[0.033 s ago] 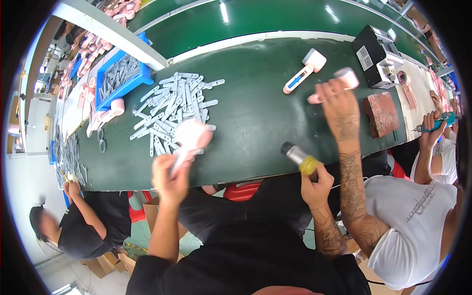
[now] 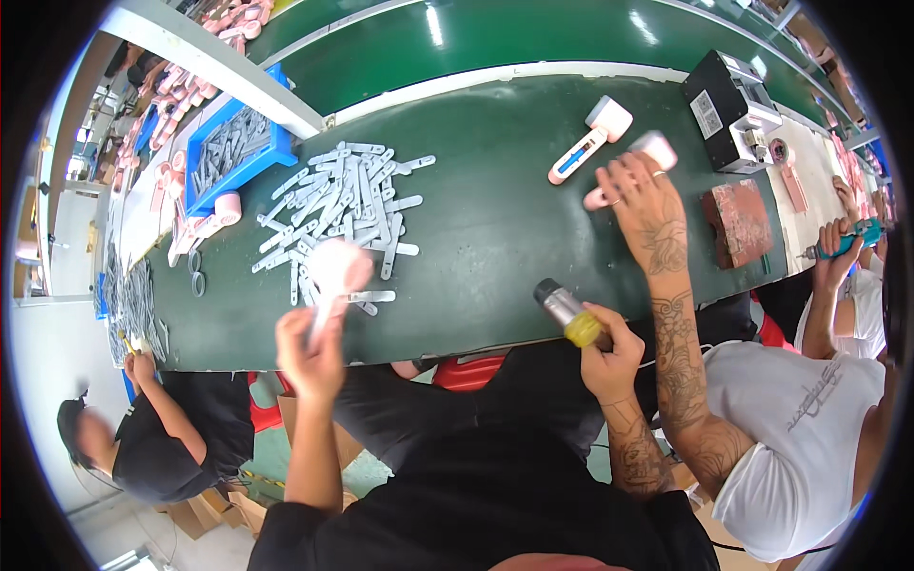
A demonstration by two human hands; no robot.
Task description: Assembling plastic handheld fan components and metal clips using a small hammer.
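My left hand (image 2: 310, 354) is closed around the handle of a pink round-headed handheld device (image 2: 340, 268), blurred by motion. The device is above the near edge of a pile of flat grey elongated plastic pieces (image 2: 357, 195) on the green table. In my right hand (image 2: 611, 360), near the table's front edge, is a cylindrical tool (image 2: 564, 306) with a black end, a silvery middle and a yellow-green part. Its black end points away to the far left. Farther back lies another pink-and-white device (image 2: 578, 155), its handle showing a blue part inside.
A co-worker's tattooed arm (image 2: 678, 343) reaches in from the right, its hand on a blurred pink device (image 2: 653, 150). Nearby stand a reddish block (image 2: 738, 221) and a black machine (image 2: 728, 109). At left are a blue bin (image 2: 283, 143) of grey pieces and tape rolls (image 2: 197, 282).
My left hand has shifted left and slightly nearer with the pink device, uncovering more grey pieces. The tool in my right hand has moved slightly left. The co-worker's hand has also moved a little left.
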